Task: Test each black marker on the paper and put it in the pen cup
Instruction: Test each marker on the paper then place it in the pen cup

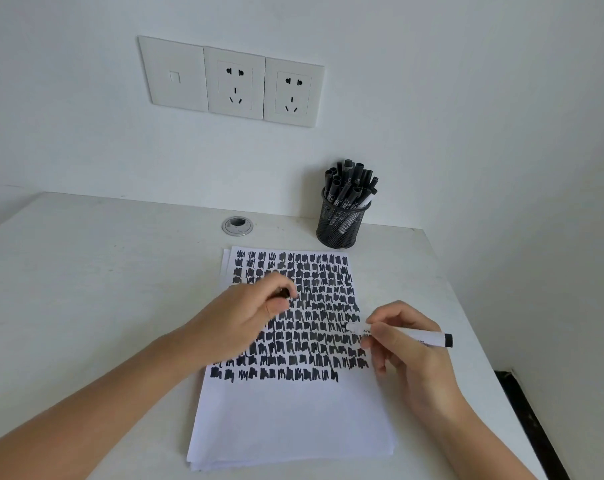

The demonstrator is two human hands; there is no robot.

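Note:
A stack of white paper lies on the desk, its upper two thirds filled with rows of black scribbles. My right hand grips a white marker with a black end, lying nearly level, its uncapped tip pointing left over the paper's right edge. My left hand rests over the scribbles and pinches a small black marker cap. A black mesh pen cup stands beyond the paper's far right corner, packed with several black markers.
The white desk ends against a white wall with three socket plates. A round cable grommet sits behind the paper. The desk's right edge drops to a dark floor strip.

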